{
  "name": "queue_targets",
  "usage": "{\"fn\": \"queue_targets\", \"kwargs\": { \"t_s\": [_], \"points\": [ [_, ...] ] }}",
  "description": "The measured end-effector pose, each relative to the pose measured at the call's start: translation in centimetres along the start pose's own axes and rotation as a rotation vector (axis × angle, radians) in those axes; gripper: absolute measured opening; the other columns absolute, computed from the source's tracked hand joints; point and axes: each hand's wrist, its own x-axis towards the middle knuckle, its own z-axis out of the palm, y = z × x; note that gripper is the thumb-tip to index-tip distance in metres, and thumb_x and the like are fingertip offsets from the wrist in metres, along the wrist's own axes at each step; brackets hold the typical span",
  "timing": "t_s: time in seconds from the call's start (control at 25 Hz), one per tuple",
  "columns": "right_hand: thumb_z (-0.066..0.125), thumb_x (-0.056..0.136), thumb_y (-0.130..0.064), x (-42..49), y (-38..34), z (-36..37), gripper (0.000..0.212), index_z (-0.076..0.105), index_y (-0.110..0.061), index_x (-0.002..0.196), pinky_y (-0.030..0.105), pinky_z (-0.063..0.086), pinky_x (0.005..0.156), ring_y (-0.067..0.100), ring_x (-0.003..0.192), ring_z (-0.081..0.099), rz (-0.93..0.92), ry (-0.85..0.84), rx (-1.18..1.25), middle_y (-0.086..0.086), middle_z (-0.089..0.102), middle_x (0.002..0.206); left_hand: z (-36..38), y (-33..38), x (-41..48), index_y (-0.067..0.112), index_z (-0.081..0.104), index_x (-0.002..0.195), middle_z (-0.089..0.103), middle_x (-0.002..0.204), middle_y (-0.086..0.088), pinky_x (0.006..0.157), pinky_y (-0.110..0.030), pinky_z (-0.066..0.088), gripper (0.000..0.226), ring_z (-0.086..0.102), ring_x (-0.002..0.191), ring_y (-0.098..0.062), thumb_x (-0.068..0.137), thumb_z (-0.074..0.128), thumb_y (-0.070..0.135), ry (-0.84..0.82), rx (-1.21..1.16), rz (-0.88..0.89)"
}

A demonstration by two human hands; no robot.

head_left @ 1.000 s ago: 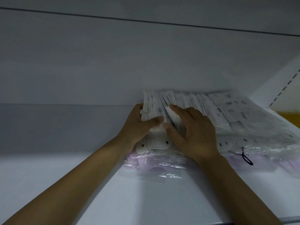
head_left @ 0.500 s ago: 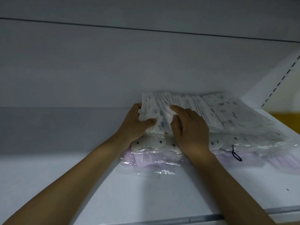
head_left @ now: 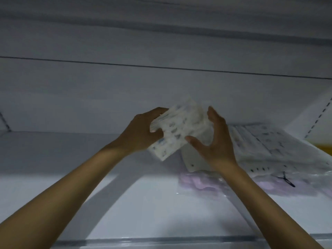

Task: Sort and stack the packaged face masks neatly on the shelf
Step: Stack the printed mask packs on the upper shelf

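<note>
**A:** Left hand grips the bundle of packaged masks by its left end, thumb across the front, fingers tucked behind. Right hand is spread wide at the right end, thumb at the lower edge, fingers reaching up. That's bracing, not clamping.

**B:** And the bundle's in the air, tilted, above the middle of the shelf, just left of the pile lying toward the right end.

**A:** Squaring up, I'd say. How do you do that well?

**B:** Press in from both ends so the edges line up, then tap the long edge on the shelf. Those wrappers look slick and crinkly. Hold them too loosely and the thin packs could fan out or slide.

**A:** Soft stuff, too. Flat rectangular sleeves, white with small printed figures, though it's too blurred to read the pattern.

**B:** Floppy, no stiffness, so support from underneath should matter when it's set down.

**A:** What's under the pile?

**B:** Purple packs in glossy clear film, poking out toward the front edge, and a black ear loop straggling over them.

**A:** Two colours mixed together, so I'd judge the sorting is far from done.

**B:** The shelf itself is smooth, white and hard, and a slotted upright stands at its right end.
</note>
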Motion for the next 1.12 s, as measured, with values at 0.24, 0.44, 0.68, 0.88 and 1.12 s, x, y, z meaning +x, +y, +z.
{"fn": "queue_targets", "kwargs": {
  "t_s": [0.24, 0.44, 0.68, 0.88, 1.12],
  "points": [
    [0.079, 0.077, -0.015, -0.4, -9.7, 11.1, 0.022, 0.061, -0.027, 0.080, 0.016, 0.044, 0.066, -0.007, 0.068, 0.057, 0.174, -0.058, 0.397, -0.015, 0.065, 0.078, -9.5, -6.6, -7.0, 0.045, 0.048, 0.125, 0.061, 0.111, 0.016, 0.089, -0.029, 0.049, 0.050, 0.059, 0.106, -0.009, 0.084, 0.070, 0.028, 0.011, 0.247, -0.127],
    [0.080, 0.075, -0.015, -3.6, -13.1, 18.8, 0.035, 0.060, -0.024, 0.101, 0.005, 0.047, 0.071, 0.005, 0.100, 0.059, 0.402, 0.060, 0.671, -0.005, 0.064, 0.108, -12.1, -14.0, -13.6, 0.032, 0.057, 0.104, 0.067, 0.106, 0.009, 0.088, -0.030, 0.052, 0.050, 0.064, 0.100, -0.013, 0.061, 0.082, 0.038, 0.190, -0.196, -0.455],
    [0.083, 0.071, -0.015, -5.0, -12.5, 20.1, 0.034, 0.060, -0.023, 0.094, 0.015, 0.053, 0.072, 0.011, 0.092, 0.067, 0.367, -0.056, 0.465, -0.011, 0.068, 0.093, -11.0, -16.9, -15.2, 0.034, 0.056, 0.092, 0.063, 0.090, 0.024, 0.067, -0.008, 0.043, 0.028, 0.060, 0.081, 0.011, 0.081, 0.074, 0.015, 0.288, -0.215, -0.414],
    [0.072, 0.083, -0.029, -4.7, -12.0, 20.8, 0.040, 0.049, -0.028, 0.116, 0.004, 0.043, 0.066, -0.002, 0.086, 0.056, 0.399, -0.070, 0.246, -0.020, 0.056, 0.094, -10.9, -17.1, -14.6, 0.027, 0.041, 0.132, 0.058, 0.111, 0.009, 0.082, -0.025, 0.044, 0.051, 0.057, 0.097, -0.012, 0.087, 0.066, 0.031, 0.282, -0.183, -0.483],
    [0.043, 0.100, -0.019, -4.4, -11.2, 21.3, 0.027, 0.037, -0.024, 0.075, 0.016, 0.033, 0.048, 0.007, 0.058, 0.043, 0.384, -0.157, 0.089, -0.006, 0.047, 0.067, -10.2, -17.6, -14.3, 0.010, 0.047, 0.098, 0.059, 0.091, -0.002, 0.066, -0.028, 0.035, 0.016, 0.053, 0.080, -0.021, 0.102, 0.036, 0.021, 0.211, 0.095, -0.483]
  ]
}}
